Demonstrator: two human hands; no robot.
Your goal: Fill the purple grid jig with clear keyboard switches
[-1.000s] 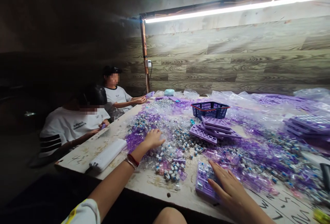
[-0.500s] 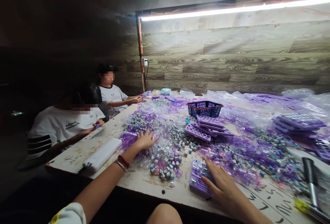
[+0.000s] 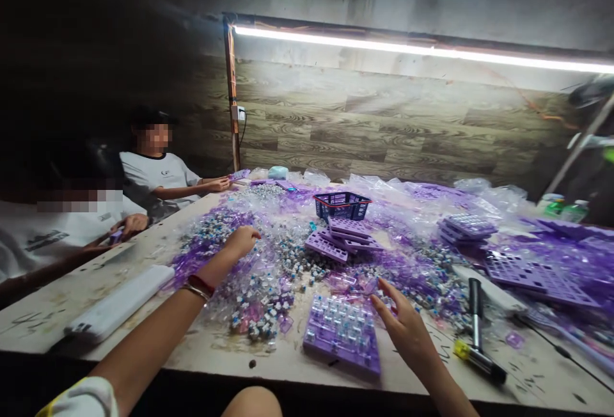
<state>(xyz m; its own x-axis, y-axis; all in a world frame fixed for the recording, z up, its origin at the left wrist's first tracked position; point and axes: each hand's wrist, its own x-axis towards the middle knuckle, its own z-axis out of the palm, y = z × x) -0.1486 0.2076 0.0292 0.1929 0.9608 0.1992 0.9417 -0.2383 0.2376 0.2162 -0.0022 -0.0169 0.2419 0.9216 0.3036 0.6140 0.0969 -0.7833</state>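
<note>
My left hand [image 3: 241,242] is over the pile of small switches and clear caps [image 3: 259,295] at the left, its fingers curled together; whatever they hold is too small to make out. On the right, my right hand [image 3: 401,314] has its thumb and fingers apart, close to loose clear purple caps [image 3: 343,281]. Between my arms a purple plate [image 3: 341,337] lies flat near the table's front edge, set with rows of switches and clear caps. My right hand is just beside its right side, not touching it.
Purple plates [image 3: 326,245] lie stacked before a dark blue basket [image 3: 342,206]. More plates [image 3: 466,228] stand farther right. A hammer-like tool with a black handle [image 3: 474,302] lies at the right, a long white bar [image 3: 119,305] at the left. Two people [image 3: 160,177] sit along the left side.
My right hand has come off the purple plate and now sits to its right. My left hand's spread fingers have curled in. The view has swung to the right.
</note>
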